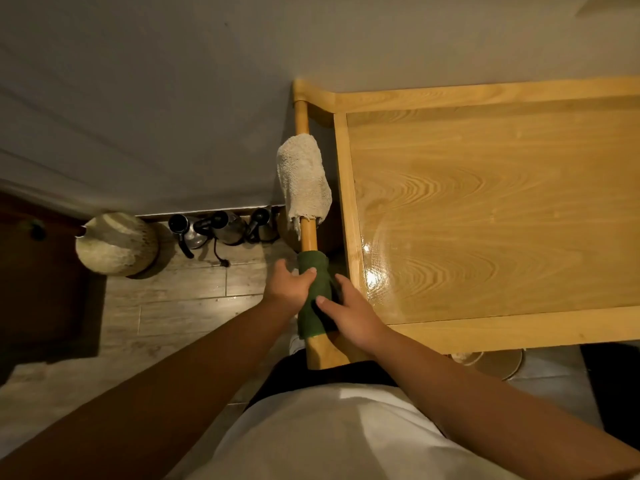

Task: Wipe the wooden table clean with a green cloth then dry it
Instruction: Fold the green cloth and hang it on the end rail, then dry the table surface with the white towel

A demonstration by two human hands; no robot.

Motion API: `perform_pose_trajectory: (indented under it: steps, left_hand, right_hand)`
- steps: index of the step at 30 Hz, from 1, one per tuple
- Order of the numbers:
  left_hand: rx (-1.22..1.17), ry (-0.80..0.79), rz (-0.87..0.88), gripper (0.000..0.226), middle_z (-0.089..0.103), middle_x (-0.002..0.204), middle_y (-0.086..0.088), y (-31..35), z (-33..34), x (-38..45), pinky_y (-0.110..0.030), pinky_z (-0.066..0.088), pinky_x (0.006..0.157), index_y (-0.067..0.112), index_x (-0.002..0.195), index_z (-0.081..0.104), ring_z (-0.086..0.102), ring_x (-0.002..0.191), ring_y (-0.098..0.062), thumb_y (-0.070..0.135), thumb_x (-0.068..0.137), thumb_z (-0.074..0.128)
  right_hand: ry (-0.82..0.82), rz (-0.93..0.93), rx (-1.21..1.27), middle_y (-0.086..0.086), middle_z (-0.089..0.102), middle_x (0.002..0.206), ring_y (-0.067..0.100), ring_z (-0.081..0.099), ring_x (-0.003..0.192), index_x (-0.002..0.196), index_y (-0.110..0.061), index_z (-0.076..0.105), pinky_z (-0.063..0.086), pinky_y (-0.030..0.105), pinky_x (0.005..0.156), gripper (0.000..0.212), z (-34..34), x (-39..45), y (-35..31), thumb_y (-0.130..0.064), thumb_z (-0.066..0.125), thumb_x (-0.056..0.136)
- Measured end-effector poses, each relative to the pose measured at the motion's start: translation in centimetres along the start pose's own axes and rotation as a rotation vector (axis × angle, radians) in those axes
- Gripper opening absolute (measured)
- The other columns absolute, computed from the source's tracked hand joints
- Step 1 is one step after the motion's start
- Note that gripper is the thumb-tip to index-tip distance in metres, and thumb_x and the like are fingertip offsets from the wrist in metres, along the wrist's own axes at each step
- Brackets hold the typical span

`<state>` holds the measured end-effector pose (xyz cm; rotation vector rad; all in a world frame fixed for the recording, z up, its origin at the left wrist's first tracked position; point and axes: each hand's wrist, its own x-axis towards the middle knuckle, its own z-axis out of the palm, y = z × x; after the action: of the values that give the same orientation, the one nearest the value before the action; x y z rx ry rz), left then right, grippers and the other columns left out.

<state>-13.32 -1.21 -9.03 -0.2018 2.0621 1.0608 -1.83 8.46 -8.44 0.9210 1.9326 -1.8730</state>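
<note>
The wooden table (485,209) fills the right side, its top glistening wet near the left edge. A round wooden rail (309,233) runs along the table's left end. A green cloth (317,303) is draped over the near part of this rail. My left hand (289,282) grips the cloth from the left, thumb on top. My right hand (349,313) holds it from the right, fingers on the fabric. Farther along the rail hangs a white towel (303,174), untouched.
On the tiled floor to the left stand a round pale pot (116,247) and several dark metal kettles (221,226) against the wall. A dark wooden cabinet (38,271) is at far left. A round stand base (498,362) shows under the table's near edge.
</note>
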Motion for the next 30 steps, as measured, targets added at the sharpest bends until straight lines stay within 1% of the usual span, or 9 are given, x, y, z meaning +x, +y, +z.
perform_pose_trajectory:
  steps: [2, 5, 10, 13, 16, 19, 22, 27, 30]
  left_hand:
    - [-0.154, -0.105, -0.034, 0.039, 0.062, 0.129, -0.021, -0.4, 0.4, -0.8, -0.05, 0.047, 0.103, 0.005, 0.135, 0.053, 0.059, 0.119, -0.04, 0.023, 0.101, 0.055]
    - [-0.262, -0.187, -0.044, 0.037, 0.064, 0.119, -0.008, 0.1, 0.3, -1.5, -0.037, 0.05, 0.087, 0.017, 0.139, 0.052, 0.062, 0.106, -0.024, 0.029, 0.106, 0.043]
    - [-0.24, -0.187, -0.001, 0.044, 0.056, 0.14, -0.015, 0.4, 0.9, -0.7, -0.048, 0.034, 0.115, 0.018, 0.149, 0.042, 0.051, 0.13, -0.031, 0.03, 0.107, 0.038]
    - [-0.181, -0.187, 0.059, 0.052, 0.054, 0.139, -0.014, 0.9, 1.0, -0.7, -0.044, 0.036, 0.113, 0.016, 0.152, 0.035, 0.05, 0.129, -0.028, 0.035, 0.104, 0.043]
    - [-0.097, -0.254, 0.048, 0.056, 0.051, 0.14, -0.009, 1.1, 0.4, 0.0, -0.04, 0.039, 0.11, 0.013, 0.153, 0.033, 0.049, 0.13, -0.025, 0.035, 0.103, 0.047]
    - [-0.114, -0.212, 0.043, 0.056, 0.05, 0.14, -0.007, 2.1, -0.7, 1.8, -0.031, 0.033, 0.111, 0.007, 0.152, 0.033, 0.044, 0.136, -0.023, 0.034, 0.104, 0.046]
    - [-0.126, -0.114, 0.084, 0.078, 0.026, 0.162, -0.006, 4.1, -2.3, 4.0, -0.027, 0.022, 0.109, 0.011, 0.159, 0.006, 0.026, 0.147, -0.02, 0.047, 0.102, 0.046]
    - [-0.19, -0.055, 0.094, 0.083, 0.034, 0.16, -0.003, 7.0, -4.1, 9.9, -0.05, 0.03, 0.116, 0.022, 0.156, 0.026, 0.034, 0.144, -0.025, 0.063, 0.088, 0.048]
    - [-0.222, -0.059, 0.136, 0.077, 0.047, 0.144, 0.008, 8.5, -4.3, 13.4, -0.031, 0.043, 0.095, 0.022, 0.156, 0.027, 0.047, 0.126, -0.011, 0.058, 0.092, 0.052]
  right_hand:
    - [-0.086, 0.077, 0.175, -0.021, 0.053, 0.113, -0.017, 0.059, 0.094, 0.138, -0.039, 0.028, 0.045, 0.006, 0.082, 0.049, 0.7, 0.6, -0.5, -0.031, 0.058, 0.099]
    - [-0.164, 0.139, 0.321, -0.004, 0.051, 0.133, 0.013, 0.054, 0.12, 0.153, -0.028, 0.02, 0.043, 0.036, 0.108, 0.058, 1.6, 2.1, -1.3, -0.029, 0.049, 0.103]
    - [-0.131, 0.112, 0.097, -0.004, 0.047, 0.124, 0.014, 0.052, 0.108, 0.153, -0.018, 0.016, 0.042, 0.028, 0.091, 0.057, 2.5, 4.1, -1.8, -0.023, 0.044, 0.103]
    - [-0.048, 0.087, 0.121, 0.017, 0.056, 0.118, 0.033, 0.058, 0.112, 0.143, -0.004, 0.03, 0.047, 0.049, 0.099, 0.043, 3.0, 5.6, -1.5, -0.013, 0.043, 0.104]
    - [-0.089, 0.089, 0.192, 0.013, 0.056, 0.099, 0.031, 0.056, 0.102, 0.124, -0.003, 0.042, 0.047, 0.047, 0.089, 0.022, 3.1, 6.5, -1.2, -0.008, 0.041, 0.103]
    - [-0.055, 0.151, 0.118, 0.005, 0.058, 0.129, 0.026, 0.057, 0.118, 0.147, -0.02, 0.028, 0.044, 0.042, 0.104, 0.057, 2.0, 6.4, -2.0, -0.038, 0.048, 0.098]
    - [0.083, 0.156, 0.08, 0.007, 0.03, 0.159, 0.029, 0.035, 0.142, 0.158, -0.019, 0.007, 0.028, 0.035, 0.107, 0.079, 0.1, 8.1, -3.7, -0.055, 0.044, 0.098]
    - [0.119, 0.173, 0.252, 0.001, 0.05, 0.144, 0.008, 0.054, 0.103, 0.15, -0.015, 0.035, 0.037, 0.023, 0.081, 0.063, -2.1, 14.0, -7.9, -0.055, 0.037, 0.101]
    - [0.044, 0.256, 0.521, -0.001, 0.058, 0.137, 0.015, 0.06, 0.112, 0.142, -0.022, 0.051, 0.047, 0.037, 0.096, 0.068, -2.1, 17.3, -8.3, -0.069, 0.034, 0.095]
